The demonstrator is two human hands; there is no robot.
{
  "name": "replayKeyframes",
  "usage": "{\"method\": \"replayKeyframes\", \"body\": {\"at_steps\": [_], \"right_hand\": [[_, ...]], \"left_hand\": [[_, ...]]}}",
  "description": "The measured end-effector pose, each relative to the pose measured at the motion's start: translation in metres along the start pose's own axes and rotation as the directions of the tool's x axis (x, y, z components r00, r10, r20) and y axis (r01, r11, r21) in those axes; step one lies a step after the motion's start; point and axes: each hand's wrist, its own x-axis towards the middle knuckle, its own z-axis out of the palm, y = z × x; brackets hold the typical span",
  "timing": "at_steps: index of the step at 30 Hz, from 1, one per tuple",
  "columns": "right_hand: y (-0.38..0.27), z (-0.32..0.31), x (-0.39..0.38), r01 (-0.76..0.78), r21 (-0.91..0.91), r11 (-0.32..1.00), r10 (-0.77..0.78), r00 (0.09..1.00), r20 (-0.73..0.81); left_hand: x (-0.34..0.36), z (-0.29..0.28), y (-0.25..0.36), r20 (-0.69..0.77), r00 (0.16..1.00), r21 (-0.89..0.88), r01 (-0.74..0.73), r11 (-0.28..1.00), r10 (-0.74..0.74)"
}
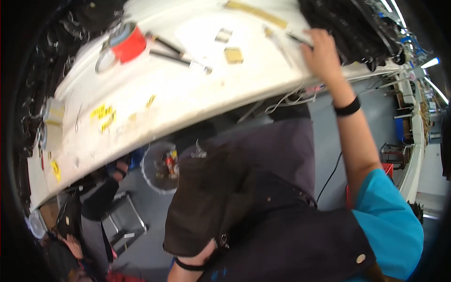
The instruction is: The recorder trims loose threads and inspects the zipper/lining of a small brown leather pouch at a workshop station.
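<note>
My left hand [203, 256], a black band at its wrist, is tucked into the lower end of a black zippered fabric piece [206, 202] on my lap. It grips the fabric near a metal zipper pull [224, 240]; most fingers are hidden. Stretched out over the far right of the white table, my right hand [322, 52] is slightly blurred. Its thumb and forefinger are apart, on either side of a thin dark pen-like tool [297, 38]. A slim pale tool [278, 43] lies left of that hand.
On the white table [188, 101] are a red tape roll [128, 44], dark-handled tools [167, 52], a yellowish block [233, 55], a ruler [256, 13] and yellow scraps [104, 113]. Black goods [350, 28] are heaped at right. Below stands a waste bin [159, 168]; a co-worker's arm [101, 197] shows left.
</note>
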Motion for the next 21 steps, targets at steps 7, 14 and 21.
{"method": "replayKeyframes", "body": {"at_steps": [7, 14, 21], "right_hand": [[0.079, 0.027, 0.021, -0.104, 0.029, 0.994, 0.078, 0.879, 0.470], [0.006, -0.007, -0.004, -0.413, 0.427, 0.804, 0.301, 0.903, 0.308], [-0.162, -0.125, -0.054, -0.388, 0.805, 0.448, -0.172, 0.846, 0.504]], "left_hand": [[0.007, -0.005, 0.009, -0.061, 0.996, 0.165, -0.056, 0.985, 0.067], [0.004, -0.020, 0.015, -0.061, 0.977, 0.141, -0.193, 0.971, 0.203], [0.022, -0.035, 0.030, -0.033, 0.938, 0.115, -0.341, 0.933, 0.346]]}}
